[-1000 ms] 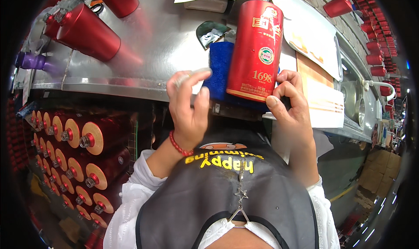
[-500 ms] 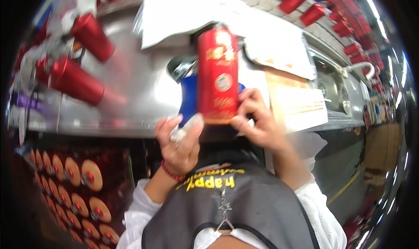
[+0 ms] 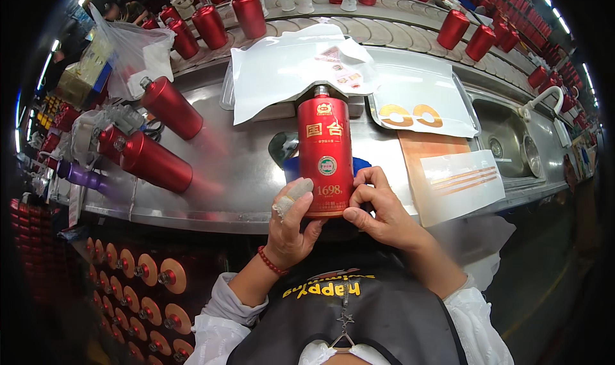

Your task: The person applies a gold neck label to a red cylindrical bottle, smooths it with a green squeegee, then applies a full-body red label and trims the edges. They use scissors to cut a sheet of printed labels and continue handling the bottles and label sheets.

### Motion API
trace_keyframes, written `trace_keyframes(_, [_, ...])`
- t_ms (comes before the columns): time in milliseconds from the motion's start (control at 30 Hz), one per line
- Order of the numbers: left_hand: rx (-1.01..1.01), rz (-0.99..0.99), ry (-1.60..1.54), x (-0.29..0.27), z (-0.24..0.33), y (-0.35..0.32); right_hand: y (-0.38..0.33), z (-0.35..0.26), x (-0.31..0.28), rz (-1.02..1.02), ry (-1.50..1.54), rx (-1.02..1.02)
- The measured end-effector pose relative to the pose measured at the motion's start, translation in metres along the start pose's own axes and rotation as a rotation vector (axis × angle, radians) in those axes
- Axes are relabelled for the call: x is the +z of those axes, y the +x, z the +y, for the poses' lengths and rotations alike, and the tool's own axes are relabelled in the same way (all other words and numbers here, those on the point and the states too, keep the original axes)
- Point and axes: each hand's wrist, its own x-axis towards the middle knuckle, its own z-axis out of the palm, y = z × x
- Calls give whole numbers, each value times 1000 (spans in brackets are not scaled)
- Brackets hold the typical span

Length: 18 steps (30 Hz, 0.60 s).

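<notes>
A glossy red bottle (image 3: 325, 150) with gold lettering and a round green-and-white emblem lies in front of me, its neck pointing away. Under it shows part of a blue support (image 3: 362, 164) on the metal bench. My left hand (image 3: 291, 227), with pale tape on a finger and a red bead bracelet at the wrist, is closed against the bottle's lower left edge. Curled fingers and thumb of my right hand (image 3: 384, 214) grip the lower right edge. A dark rounded object (image 3: 282, 148) sits just left of the bottle, partly hidden.
Two red bottles (image 3: 157, 162) lie on the bench at left. Beyond my bottle are a white sheet (image 3: 275, 77) and a tray (image 3: 423, 83) holding gold curved labels. A sheet of gold strips (image 3: 458, 186) lies right, near a sink (image 3: 506, 144). Bottles ride a conveyor (image 3: 378, 35) behind.
My head view has shifted, so the bench sits lower and looks sharper. My left fingers have come in against the bottle's lower left edge. The right hand stays at the lower right edge.
</notes>
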Motion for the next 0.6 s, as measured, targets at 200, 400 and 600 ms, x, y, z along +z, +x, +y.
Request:
trace_keyframes(200, [240,-94,232,-19,10,2,0,4,-7,10,17,-3])
trace_keyframes(400, [75,-148,97,0,7,20,2,11,-10,3,0,-86])
trace_keyframes(600, [-6,-6,-56,9,-6,-3,-3,10,-18,-59,48,-1])
